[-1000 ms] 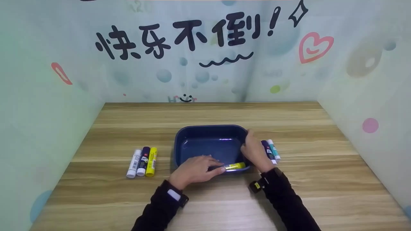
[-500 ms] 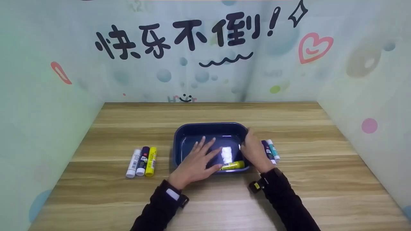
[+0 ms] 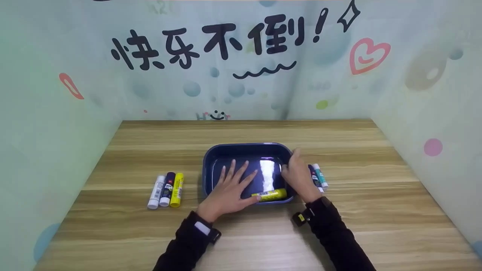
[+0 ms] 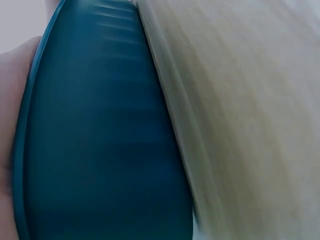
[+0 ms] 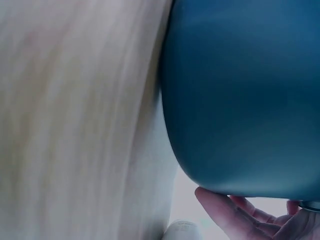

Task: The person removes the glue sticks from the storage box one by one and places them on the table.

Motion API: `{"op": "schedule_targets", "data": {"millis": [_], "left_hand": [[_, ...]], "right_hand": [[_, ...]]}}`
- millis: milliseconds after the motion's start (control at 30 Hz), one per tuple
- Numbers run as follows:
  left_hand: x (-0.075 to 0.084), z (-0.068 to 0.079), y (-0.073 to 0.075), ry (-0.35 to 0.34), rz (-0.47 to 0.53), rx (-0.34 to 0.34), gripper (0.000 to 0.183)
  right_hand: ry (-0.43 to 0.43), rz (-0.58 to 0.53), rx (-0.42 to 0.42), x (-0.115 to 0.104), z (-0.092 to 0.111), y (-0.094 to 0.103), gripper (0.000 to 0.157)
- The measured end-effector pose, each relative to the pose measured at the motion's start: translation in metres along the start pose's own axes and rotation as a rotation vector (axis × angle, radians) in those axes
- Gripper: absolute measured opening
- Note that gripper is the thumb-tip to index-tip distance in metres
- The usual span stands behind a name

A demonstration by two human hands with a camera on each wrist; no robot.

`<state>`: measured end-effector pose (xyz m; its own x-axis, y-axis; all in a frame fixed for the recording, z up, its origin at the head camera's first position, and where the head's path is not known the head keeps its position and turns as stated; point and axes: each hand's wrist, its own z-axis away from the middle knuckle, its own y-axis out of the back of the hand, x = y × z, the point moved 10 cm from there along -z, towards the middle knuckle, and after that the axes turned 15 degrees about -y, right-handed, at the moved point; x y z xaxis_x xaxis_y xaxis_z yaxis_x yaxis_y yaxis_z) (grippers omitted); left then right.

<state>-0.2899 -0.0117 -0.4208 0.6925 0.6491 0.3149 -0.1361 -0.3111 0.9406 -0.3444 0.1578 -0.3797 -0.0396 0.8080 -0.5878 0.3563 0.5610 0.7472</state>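
Observation:
A dark blue rectangular plastic box (image 3: 216, 156) stands mid-table in the head view. My left hand (image 3: 227, 194) reaches over its near rim, fingers straight and spread above the box's floor. A yellow glue stick (image 3: 276, 194) lies inside along the near wall, with the left thumb tip right at its left end. My right hand (image 3: 299, 177) grips the box's right wall at the rim. The right wrist view shows that hand's fingers (image 5: 220, 210) against the outside of the blue wall. In the left wrist view, the near wall (image 4: 100, 125) fills much of the picture.
Left of the box, a white glue stick (image 3: 156, 192), a dark purple one (image 3: 167, 188) and a yellow one (image 3: 177, 190) lie side by side. Partly behind the right hand lie a dark glue stick (image 3: 314, 177) and a teal-and-white one (image 3: 321, 176). Printed cloth walls surround the wooden table (image 3: 376, 226).
My left hand has gone from bent fingers by the glue stick to fingers spread over the box's floor. The stick in the box shows more of its left end. The right hand keeps its grip.

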Motion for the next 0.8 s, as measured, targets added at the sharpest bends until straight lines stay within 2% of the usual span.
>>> {"op": "schedule_targets", "data": {"millis": [133,233,333,433,500,567,700,800], "left_hand": [[-0.006,0.003,0.001,0.093,-0.003,-0.001,0.074],[-0.014,0.009,0.007,0.223,-0.028,0.033,0.070],[-0.020,0.016,0.016,0.350,-0.097,0.079,0.065],[-0.022,0.020,0.022,0.405,-0.147,0.096,0.056],[-0.021,0.019,0.023,0.379,-0.145,0.092,0.046],[-0.017,0.014,0.017,0.305,-0.080,0.064,0.033],[0.004,-0.001,0.005,0.063,0.071,0.049,0.023],[0.025,-0.013,-0.002,-0.107,0.115,0.043,0.031]], "right_hand": [[-0.007,-0.002,-0.003,0.002,-0.001,-0.001,0.039],[-0.010,-0.002,-0.005,0.003,-0.002,-0.001,0.039],[-0.016,-0.005,-0.012,0.004,-0.002,-0.002,0.039],[-0.019,-0.008,-0.021,0.003,-0.001,-0.003,0.039],[-0.016,-0.006,-0.022,0.003,-0.001,-0.003,0.040],[-0.011,-0.007,-0.021,0.002,0.000,-0.003,0.039],[-0.028,-0.009,-0.032,0.001,0.000,-0.004,0.038],[-0.052,0.014,-0.042,0.001,0.000,-0.005,0.037]]}}
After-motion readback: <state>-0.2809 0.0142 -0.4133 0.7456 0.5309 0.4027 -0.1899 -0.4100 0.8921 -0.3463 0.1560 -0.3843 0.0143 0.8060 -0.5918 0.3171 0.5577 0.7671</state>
